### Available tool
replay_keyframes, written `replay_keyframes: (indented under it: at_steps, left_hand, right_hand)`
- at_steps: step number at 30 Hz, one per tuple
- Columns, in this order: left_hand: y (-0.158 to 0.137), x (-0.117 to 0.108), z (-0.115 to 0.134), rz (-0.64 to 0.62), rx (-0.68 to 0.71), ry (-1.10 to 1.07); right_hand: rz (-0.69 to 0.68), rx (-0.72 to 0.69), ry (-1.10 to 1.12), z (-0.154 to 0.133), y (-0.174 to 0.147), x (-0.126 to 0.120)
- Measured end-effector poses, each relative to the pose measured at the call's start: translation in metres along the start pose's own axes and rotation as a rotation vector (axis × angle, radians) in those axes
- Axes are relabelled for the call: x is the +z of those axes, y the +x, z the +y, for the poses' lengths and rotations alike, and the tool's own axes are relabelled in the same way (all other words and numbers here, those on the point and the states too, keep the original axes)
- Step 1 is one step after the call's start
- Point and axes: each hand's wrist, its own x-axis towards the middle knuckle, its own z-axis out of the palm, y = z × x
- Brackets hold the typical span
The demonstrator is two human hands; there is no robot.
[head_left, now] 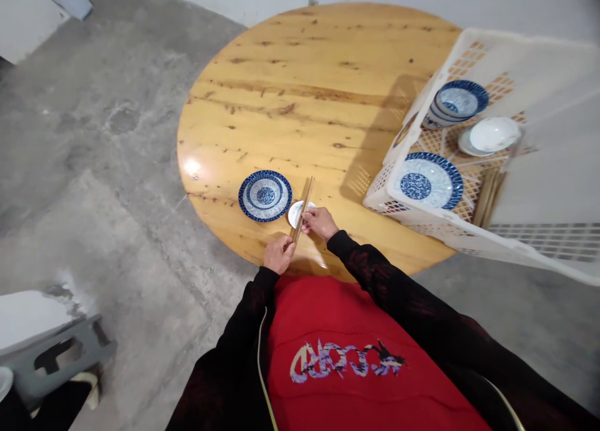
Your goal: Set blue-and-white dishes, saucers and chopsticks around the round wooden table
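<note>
Right hand (320,222) and left hand (279,254): both closed on chopsticks (307,192), over small white dish (295,215) | Done, I judge: this dish and blue-patterned plate (265,196) are set on table (290,62) | Remaining, it seems: chopsticks not yet laid down; crate (553,75) still holds bowls (457,103), another plate (431,182)
</note>
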Motion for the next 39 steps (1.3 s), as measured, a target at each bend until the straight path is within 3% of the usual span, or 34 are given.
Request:
replay_keyframes:
  at_steps: [16,21,30,39]
  left_hand:
    - [0.002,0.002,-0.002,0.008,0.040,0.082]
    - [0.001,0.001,0.005,-0.024,-0.036,0.061]
    - [0.006,0.001,0.013,-0.142,-0.068,0.333]
    - [0.005,-0.001,0.014,-0.168,-0.080,0.406]
  right_hand:
    - [0.008,0.000,0.058,0.003,0.004,0.001]
    - [0.018,-0.008,0.069,0.003,0.006,0.002]
    - [0.020,-0.015,0.041,0.007,0.013,0.002]
    - [0.029,-0.034,-0.042,0.005,0.013,0.001]
